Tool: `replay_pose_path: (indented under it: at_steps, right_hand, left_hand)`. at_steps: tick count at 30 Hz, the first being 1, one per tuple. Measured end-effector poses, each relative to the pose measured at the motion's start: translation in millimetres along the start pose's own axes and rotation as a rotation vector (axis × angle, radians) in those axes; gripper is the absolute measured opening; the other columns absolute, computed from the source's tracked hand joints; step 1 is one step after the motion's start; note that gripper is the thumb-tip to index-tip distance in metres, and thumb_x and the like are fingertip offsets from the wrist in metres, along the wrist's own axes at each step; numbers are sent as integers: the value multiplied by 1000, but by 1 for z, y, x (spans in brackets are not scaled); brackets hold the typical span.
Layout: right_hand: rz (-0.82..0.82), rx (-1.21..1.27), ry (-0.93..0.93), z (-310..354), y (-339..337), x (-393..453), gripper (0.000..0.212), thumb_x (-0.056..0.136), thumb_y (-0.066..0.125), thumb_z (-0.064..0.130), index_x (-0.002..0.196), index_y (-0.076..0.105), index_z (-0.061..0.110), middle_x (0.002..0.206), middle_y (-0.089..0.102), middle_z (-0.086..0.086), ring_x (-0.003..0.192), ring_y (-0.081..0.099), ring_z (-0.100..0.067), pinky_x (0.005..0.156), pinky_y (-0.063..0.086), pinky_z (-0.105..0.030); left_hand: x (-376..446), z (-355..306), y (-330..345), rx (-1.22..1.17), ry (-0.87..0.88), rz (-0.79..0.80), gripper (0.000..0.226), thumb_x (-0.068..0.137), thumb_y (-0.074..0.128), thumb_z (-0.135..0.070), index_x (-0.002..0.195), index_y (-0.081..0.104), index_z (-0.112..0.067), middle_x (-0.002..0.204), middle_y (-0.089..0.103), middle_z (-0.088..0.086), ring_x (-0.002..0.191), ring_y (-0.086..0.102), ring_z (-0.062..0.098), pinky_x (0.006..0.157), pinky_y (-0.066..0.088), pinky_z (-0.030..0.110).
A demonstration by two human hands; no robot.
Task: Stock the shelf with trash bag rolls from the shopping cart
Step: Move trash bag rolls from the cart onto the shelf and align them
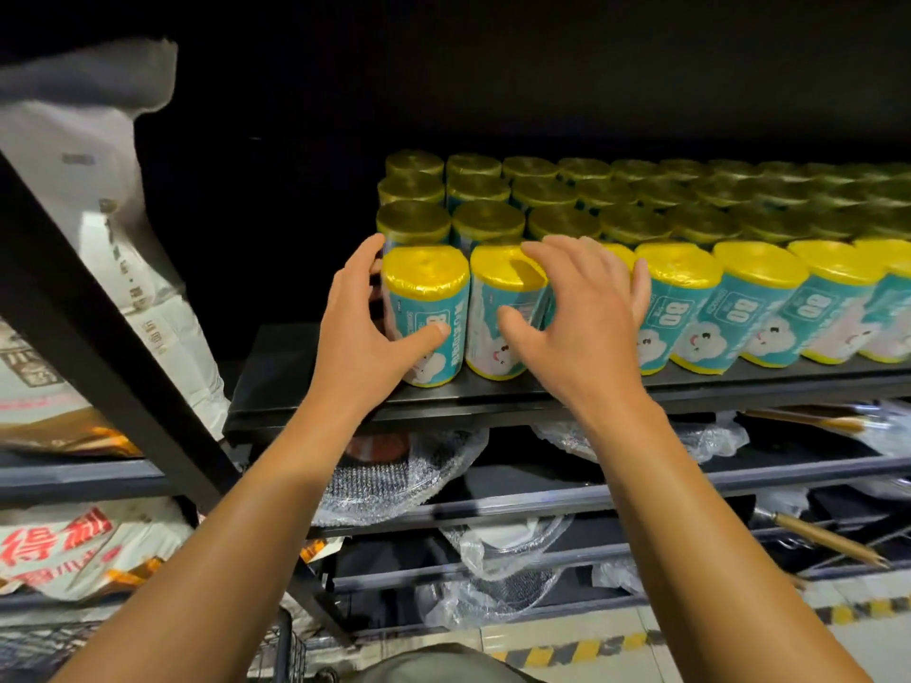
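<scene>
Nearest, at 6 o'clock, part of the shopping cart (286, 653) rim, wire just visible, contents not shown. Above it, both forearms reaching up to the shelf (296, 386), a dark board with bare room at its left end, toward 9 o'clock. Left hand (365, 332) curled round the end roll (425, 315), thumb on the label, fingers behind at the roll's 9 o'clock side. Right hand (581, 317) arched over the second roll (505, 313) and its neighbour, thumb on the label, fingers hooked over the yellow tops; a true grip or only a steadying touch, hard to say. Looks like placing and squaring the front row, late in the step. Next move probably calls for letting go without tipping the two rolls, both standing close to the front lip at 6 o'clock, then drawing back past the slanted black upright (98, 327) at 8 o'clock. Farther in, stocked rolls (567, 209) in tight rows out to 3 o'clock, so open space only leftward. Beyond, darkness.
</scene>
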State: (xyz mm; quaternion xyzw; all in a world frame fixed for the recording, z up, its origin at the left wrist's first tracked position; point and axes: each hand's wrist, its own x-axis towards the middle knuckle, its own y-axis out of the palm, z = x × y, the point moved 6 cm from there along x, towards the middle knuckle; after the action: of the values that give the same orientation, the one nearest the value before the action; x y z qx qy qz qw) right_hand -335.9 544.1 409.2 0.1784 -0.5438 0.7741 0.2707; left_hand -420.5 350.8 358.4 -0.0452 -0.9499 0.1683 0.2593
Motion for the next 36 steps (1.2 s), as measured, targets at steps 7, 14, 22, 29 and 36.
replay_pose_path:
  at_steps: [7, 14, 22, 29, 36]
  right_hand:
    - [170, -165, -56, -9, -1, 13, 57, 90, 70, 38, 142, 47, 43, 150, 46, 11, 148, 25, -29, 117, -2, -67]
    - [166, -140, -112, -13, 0, 14, 58, 90, 71, 40, 144, 49, 38, 151, 46, 8, 148, 26, -29, 117, -4, -64]
    - [211, -211, -216, -7, -3, 23, 49, 91, 68, 42, 135, 51, 29, 141, 54, 9, 143, 36, -24, 118, -6, -62]
    - [184, -227, -240, -4, -4, 30, 42, 88, 72, 40, 125, 58, 25, 117, 64, 6, 126, 51, -23, 121, -3, -55]
    - [201, -197, -277, -2, -3, 31, 40, 89, 72, 37, 125, 58, 25, 116, 66, 6, 124, 53, -23, 121, -2, -53]
  left_hand:
    - [8, -9, -4, 160, 85, -56, 69, 77, 83, -20, 138, 52, -22, 126, 43, -8, 118, 45, 6, 95, 51, 31]
    - [9, -8, -5, 141, 30, 7, 70, 81, 80, -15, 142, 47, -26, 132, 39, -13, 117, 42, -11, 88, 48, 16]
    - [17, -26, -13, 213, 81, 49, 58, 84, 73, -31, 137, 55, -22, 129, 51, -3, 120, 52, 10, 100, 42, 16]
    - [8, -25, -3, 234, -10, 0, 62, 83, 78, -24, 139, 52, -28, 133, 54, -8, 116, 51, 7, 95, 47, 25]
    - [5, -28, -9, 315, -9, -20, 60, 86, 76, -21, 141, 52, -25, 138, 54, -1, 118, 49, 8, 97, 43, 23]
